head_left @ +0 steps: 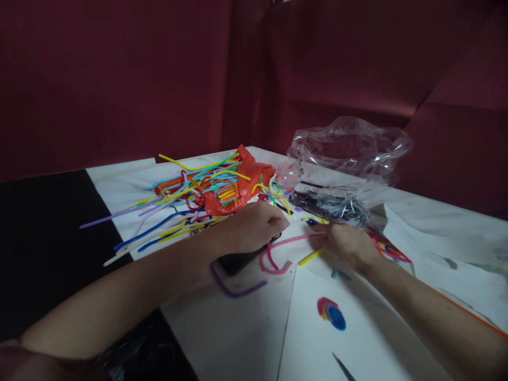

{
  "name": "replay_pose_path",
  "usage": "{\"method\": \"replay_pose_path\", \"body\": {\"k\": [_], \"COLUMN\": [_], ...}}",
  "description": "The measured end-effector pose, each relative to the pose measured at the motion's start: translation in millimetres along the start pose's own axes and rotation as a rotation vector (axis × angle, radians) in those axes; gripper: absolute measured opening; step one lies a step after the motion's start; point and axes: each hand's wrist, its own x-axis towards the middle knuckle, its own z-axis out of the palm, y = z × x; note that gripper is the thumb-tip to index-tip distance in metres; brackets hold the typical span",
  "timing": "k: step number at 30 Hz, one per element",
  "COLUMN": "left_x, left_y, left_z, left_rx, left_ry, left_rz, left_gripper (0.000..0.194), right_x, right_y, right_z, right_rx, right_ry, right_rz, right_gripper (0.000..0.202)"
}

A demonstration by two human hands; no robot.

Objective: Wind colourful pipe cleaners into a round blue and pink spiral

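Presently, at the centre of the frame, can see the left hand (257, 226) with fingers curled inward, just above a black object (234, 264). Right of centre, can see the right hand (347, 241), fingers bent and directed to the left. Between both hands, can follow a pink fuzzy stem (297, 238), reaching to the fingers at each end; cannot tell about a firm hold, nor exactly how far open, because of hidden fingertips. Just below, can notice a pink curl (273, 271) and a yellow piece (310, 257) on the white tabletop (238, 333). Further down, can find a purple stem (237, 295) and, at lower right, a coloured spiral (333, 314). Above centre, can observe many coloured stems (170, 186) beside a red plastic bag (254, 172).
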Motion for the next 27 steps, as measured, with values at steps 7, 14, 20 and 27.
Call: {"method": "replay_pose_path", "body": {"k": [7, 14, 20, 27], "left_x": [-7, 0, -3, -8], "left_y": [-19, -27, -24, -39], "left_z": [11.1, 25.0, 3.5, -14.7], "left_rx": [0.268, 0.427, 0.433, 0.452], "left_ry": [-0.145, -0.203, -0.036, 0.092], "left_rz": [0.118, 0.142, 0.053, -0.145], "left_gripper": [0.027, 0.017, 0.016, 0.023], "right_x": [6, -17, -26, 1], "right_y": [-1, -16, -10, -22], "right_z": [-5, -18, -28, 1], "right_rx": [-0.101, -0.082, -0.022, 0.038], "right_ry": [-0.082, 0.002, -0.003, -0.081], "right_rz": [-0.030, -0.100, -0.057, -0.065], "right_gripper": [0.019, 0.014, 0.012, 0.019]}}
